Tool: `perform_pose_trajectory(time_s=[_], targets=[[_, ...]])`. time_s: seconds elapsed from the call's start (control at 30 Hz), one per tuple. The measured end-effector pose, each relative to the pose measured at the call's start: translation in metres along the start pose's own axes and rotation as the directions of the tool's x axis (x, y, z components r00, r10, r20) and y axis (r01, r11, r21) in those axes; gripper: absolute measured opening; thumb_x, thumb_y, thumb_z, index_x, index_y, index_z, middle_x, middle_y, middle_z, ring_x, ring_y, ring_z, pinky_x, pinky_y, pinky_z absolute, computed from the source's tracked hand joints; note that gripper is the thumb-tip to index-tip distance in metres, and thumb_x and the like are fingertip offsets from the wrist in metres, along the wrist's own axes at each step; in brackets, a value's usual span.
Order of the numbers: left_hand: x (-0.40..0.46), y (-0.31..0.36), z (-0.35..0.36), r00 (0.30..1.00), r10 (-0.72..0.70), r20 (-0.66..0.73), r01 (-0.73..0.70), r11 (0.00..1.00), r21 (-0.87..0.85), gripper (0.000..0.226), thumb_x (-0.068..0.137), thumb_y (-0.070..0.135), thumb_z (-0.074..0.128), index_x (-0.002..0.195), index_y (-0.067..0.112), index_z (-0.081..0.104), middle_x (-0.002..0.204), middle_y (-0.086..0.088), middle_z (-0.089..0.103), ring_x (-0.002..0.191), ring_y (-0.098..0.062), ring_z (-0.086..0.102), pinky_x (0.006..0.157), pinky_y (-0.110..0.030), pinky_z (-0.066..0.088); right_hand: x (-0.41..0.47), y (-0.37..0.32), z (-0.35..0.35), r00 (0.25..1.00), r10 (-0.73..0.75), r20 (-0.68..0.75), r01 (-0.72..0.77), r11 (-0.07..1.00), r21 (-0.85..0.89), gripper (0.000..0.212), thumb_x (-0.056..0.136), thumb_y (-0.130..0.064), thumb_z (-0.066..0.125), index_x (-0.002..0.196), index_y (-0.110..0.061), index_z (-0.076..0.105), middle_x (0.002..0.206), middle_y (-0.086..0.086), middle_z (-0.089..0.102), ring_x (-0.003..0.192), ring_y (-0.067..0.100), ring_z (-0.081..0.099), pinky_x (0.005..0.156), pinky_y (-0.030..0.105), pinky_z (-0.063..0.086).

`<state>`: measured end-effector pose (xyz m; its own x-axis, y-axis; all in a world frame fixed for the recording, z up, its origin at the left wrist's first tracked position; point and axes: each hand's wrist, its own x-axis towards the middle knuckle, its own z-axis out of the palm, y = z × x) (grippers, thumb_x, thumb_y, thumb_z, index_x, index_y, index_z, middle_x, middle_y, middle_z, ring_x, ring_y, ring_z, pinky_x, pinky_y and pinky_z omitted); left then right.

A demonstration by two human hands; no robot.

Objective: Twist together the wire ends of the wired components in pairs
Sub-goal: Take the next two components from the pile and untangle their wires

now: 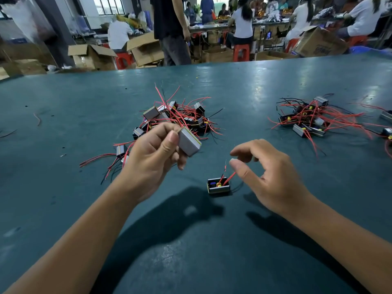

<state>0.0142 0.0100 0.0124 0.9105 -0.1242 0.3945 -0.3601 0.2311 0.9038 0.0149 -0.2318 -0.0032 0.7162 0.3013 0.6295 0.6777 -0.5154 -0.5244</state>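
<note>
Holding a grey component [189, 141], the left hand [152, 153] hides its wires; right hand [267, 177] grip loosely wide.

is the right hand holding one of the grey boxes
No, the right hand hovers empty above a component; the left hand holds one.

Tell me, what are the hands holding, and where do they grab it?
The left hand grips a grey component by its near end, between thumb and fingers. The right hand holds nothing; its fingers hover above the wires of another component.
</note>
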Motion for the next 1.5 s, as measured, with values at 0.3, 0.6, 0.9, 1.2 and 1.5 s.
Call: perform_pose_trajectory(time_s=[0.3, 0.6, 0.9, 1.2, 1.5], targets=[[-0.007, -0.009, 0.020, 0.942, -0.046, 0.332, 0.042, 0.999, 0.019, 0.022, 0.092, 0.020, 0.068, 0.110, 0.010, 0.058, 0.110, -0.006, 0.064, 0.095, -0.023, 0.064, 0.085, -0.033, 0.053, -0.005, -0.012, 0.012, 0.945, 0.218, 0.245, -0.325, 0.726, 0.606, 0.026, 0.091, -0.038, 0.060, 0.114, -0.025, 0.061, 0.100, 0.001, 0.075, 0.091, 0.014, 0.070, 0.074, 0.019, 0.049], [-0.008, -0.005, 0.021, 0.950, -0.191, 0.249, 0.217, 0.973, -0.080, 0.011, 0.086, 0.006, 0.066, 0.092, 0.010, 0.074, 0.119, -0.009, 0.065, 0.105, -0.022, 0.065, 0.088, -0.034, 0.054, -0.004, -0.005, 0.011, 0.977, 0.100, 0.190, -0.190, 0.812, 0.551, 0.032, 0.084, -0.035, 0.074, 0.111, -0.033, 0.056, 0.092, -0.004, 0.068, 0.078, 0.014, 0.061, 0.071, 0.029, 0.050], [-0.010, -0.008, 0.021, 0.877, -0.373, 0.304, 0.340, 0.927, 0.157, 0.020, 0.090, 0.006, 0.064, 0.108, 0.000, 0.067, 0.092, -0.015, 0.072, 0.073, -0.024, 0.066, 0.070, -0.029, 0.056, -0.005, 0.003, 0.012, 0.973, -0.050, 0.225, -0.031, 0.940, 0.340, 0.032, 0.089, -0.027, 0.073, 0.117, -0.028, 0.057, 0.092, -0.009, 0.067, 0.086, 0.016, 0.062, 0.078, 0.014, 0.042], [-0.011, -0.013, 0.028, 0.942, -0.296, 0.160, 0.275, 0.951, 0.139, 0.016, 0.088, 0.009, 0.066, 0.099, -0.001, 0.073, 0.092, -0.020, 0.073, 0.083, -0.030, 0.068, 0.083, -0.039, 0.057, -0.003, 0.007, 0.011, 0.976, -0.038, 0.217, -0.032, 0.950, 0.310, 0.036, 0.090, -0.031, 0.068, 0.123, -0.036, 0.055, 0.096, -0.009, 0.064, 0.089, 0.018, 0.062, 0.079, 0.020, 0.046], [-0.015, -0.023, 0.043, 0.950, -0.311, 0.019, 0.310, 0.949, 0.059, 0.024, 0.082, 0.015, 0.070, 0.101, 0.001, 0.073, 0.090, -0.014, 0.071, 0.081, -0.024, 0.062, 0.083, -0.035, 0.053, -0.003, -0.001, 0.010, 0.966, 0.097, 0.241, -0.189, 0.897, 0.399, 0.024, 0.092, -0.034, 0.062, 0.115, -0.036, 0.053, 0.093, -0.002, 0.067, 0.085, 0.019, 0.067, 0.076, 0.043, 0.054]])
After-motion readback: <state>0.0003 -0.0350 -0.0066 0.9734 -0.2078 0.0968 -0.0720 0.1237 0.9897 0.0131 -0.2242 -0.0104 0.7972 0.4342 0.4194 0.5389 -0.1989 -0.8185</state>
